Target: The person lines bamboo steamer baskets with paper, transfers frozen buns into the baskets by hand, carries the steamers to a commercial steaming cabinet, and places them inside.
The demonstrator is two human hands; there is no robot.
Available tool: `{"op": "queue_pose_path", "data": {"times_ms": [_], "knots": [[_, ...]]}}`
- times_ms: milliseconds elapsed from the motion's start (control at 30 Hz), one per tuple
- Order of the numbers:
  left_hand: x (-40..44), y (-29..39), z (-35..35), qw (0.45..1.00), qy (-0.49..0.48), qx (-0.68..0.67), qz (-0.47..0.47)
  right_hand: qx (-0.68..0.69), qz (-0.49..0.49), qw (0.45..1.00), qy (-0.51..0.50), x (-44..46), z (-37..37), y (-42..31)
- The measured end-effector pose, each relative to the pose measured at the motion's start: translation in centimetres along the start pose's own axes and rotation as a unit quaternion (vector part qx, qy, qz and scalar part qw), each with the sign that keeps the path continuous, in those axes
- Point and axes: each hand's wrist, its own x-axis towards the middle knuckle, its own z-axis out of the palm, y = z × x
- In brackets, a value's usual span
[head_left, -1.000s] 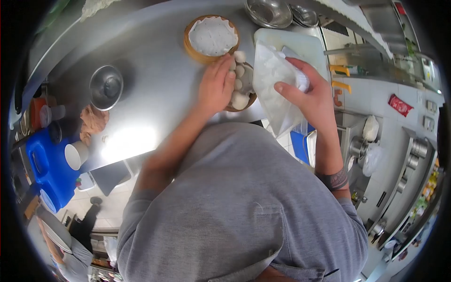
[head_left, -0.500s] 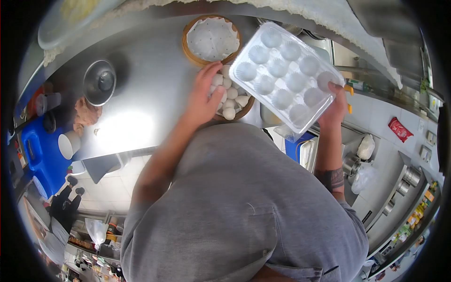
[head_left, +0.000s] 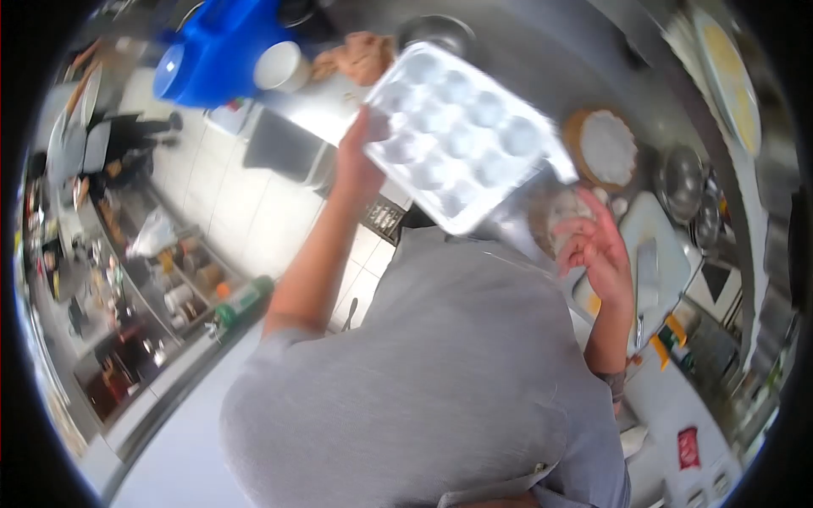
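Observation:
My left hand (head_left: 360,157) grips the left edge of a clear plastic tray (head_left: 461,127) with rows of round cups, tilted over the counter. Nothing shows in the cups. My right hand (head_left: 600,250) is off the tray, fingers apart, over a group of round white dough balls (head_left: 563,207). These are blurred and partly hidden by the hand and tray; their steamer is hard to make out. Just beyond stands a round bamboo steamer (head_left: 574,140) lined with white paper.
A cutting board (head_left: 631,224) with a cleaver (head_left: 648,271) lies right of my right hand. Metal bowls (head_left: 680,182), a crumpled brown cloth (head_left: 356,57), a white tub (head_left: 282,68) and a blue jug (head_left: 229,55) stand around. Another person (head_left: 127,140) is at far left.
The tray has passed from my right hand to my left and moved left. My right hand has let go, and my left hand has left the dough balls. The view has swung left.

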Motion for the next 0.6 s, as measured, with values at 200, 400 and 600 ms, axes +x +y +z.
{"op": "queue_pose_path", "data": {"times_ms": [200, 400, 600], "knots": [[-7.0, 9.1, -24.7, 0.975, 0.162, 0.031, 0.15, -0.106, 0.129, 0.986, -0.027, 4.2, 5.6, 3.1], [-11.9, 16.8, -31.2, 0.849, 0.388, 0.276, 0.228, -0.205, 0.138, 0.968, -0.03, 7.3, 10.2, 5.4], [-3.8, 15.9, -29.6, 0.59, 0.253, 0.704, 0.305, -0.31, 0.109, 0.944, -0.015, 9.6, 12.1, 6.3]]}}
